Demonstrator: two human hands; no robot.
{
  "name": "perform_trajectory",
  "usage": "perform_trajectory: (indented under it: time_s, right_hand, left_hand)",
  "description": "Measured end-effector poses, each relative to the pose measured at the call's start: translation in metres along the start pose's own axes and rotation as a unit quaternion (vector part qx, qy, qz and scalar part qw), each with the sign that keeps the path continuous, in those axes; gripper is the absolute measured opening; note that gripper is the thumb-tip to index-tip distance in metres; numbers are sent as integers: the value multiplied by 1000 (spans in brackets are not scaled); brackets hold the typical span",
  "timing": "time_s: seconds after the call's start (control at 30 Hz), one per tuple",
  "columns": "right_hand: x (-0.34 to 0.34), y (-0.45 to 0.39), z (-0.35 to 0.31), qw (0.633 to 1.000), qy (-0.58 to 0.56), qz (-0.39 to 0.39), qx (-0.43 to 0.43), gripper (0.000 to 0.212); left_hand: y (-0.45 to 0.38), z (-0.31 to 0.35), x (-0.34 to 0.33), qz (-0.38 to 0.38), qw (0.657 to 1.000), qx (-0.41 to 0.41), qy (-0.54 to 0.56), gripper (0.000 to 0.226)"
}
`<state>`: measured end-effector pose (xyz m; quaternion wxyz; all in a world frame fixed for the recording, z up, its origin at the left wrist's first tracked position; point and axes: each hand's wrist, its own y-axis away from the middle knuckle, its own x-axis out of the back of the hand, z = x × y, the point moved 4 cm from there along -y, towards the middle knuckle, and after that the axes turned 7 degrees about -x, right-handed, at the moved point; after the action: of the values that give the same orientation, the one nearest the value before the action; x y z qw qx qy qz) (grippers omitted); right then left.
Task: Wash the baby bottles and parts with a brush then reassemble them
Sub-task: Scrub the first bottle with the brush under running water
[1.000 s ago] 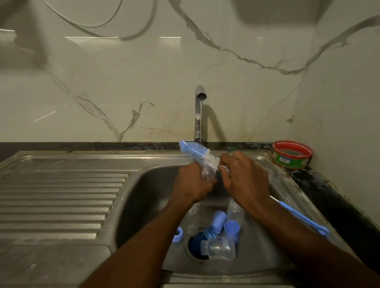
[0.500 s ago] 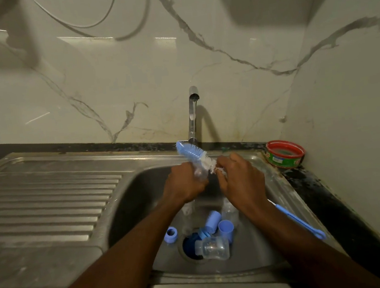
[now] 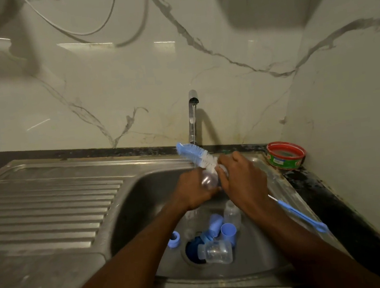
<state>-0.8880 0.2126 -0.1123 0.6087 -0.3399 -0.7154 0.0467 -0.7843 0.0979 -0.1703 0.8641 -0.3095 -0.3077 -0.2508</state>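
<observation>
Over the sink basin (image 3: 139, 205), my left hand (image 3: 193, 192) grips a small clear bottle part (image 3: 207, 181). My right hand (image 3: 244, 177) holds the bottle brush (image 3: 194, 154) close to its head, and the white bristles press against the clear part. The brush's blue tip points up and left toward the tap (image 3: 193, 117), from which a thin stream of water runs. On the basin floor by the drain lie a clear bottle (image 3: 215, 252) on its side, a second clear bottle (image 3: 232, 214), two blue caps (image 3: 228, 231) and a blue ring (image 3: 173, 239).
A thin blue teat brush (image 3: 300, 216) lies along the sink's right rim. A red and green tub (image 3: 285, 156) stands in the back right corner by the wall. The ribbed steel drainboard (image 3: 48, 209) stretches to the left. Marble walls close in behind and to the right.
Both hands stay together over the basin with the brush against the clear part; they shift only slightly. The parts in the sink have not moved.
</observation>
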Motion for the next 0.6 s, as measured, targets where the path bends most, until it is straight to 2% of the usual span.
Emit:
perform_trajectory:
  time_s: [0.07,0.1,0.2,0.27,0.33,0.4,0.47,0.53,0.6]
  right_hand:
    - [0,-4,-7,1000,13,9,4,31]
    - [0,-4,-8,1000,15,9,9,31]
    - [2,3,2,1000,12,4,21,29]
    - [2,6,10,1000,7,9,21,29]
    - [-1,5,10,1000,-6,4,17,29]
    - [-2,1,2,1000,-11,5,12,30]
    - [-2,-2,-7,1000,5,9,18,27]
    - [-1,0,-6,999,27,-1,22,26]
    - [2,5,2,1000,20,-5,12,29]
  left_hand:
    - [2,9,-6,-20,998,-45,-26,44]
    - [2,7,-5,-9,999,-38,-15,39]
    - [1,-15,12,69,995,61,36,42]
    - [2,-23,22,101,991,81,26,49]
    - [7,-11,23,63,997,35,28,43]
    - [12,8,13,-21,998,-20,52,31]
    - [12,14,2,-52,997,-56,6,37]
    - [8,5,5,-6,1000,-14,-10,37]
    - [6,-13,19,63,994,85,40,41]
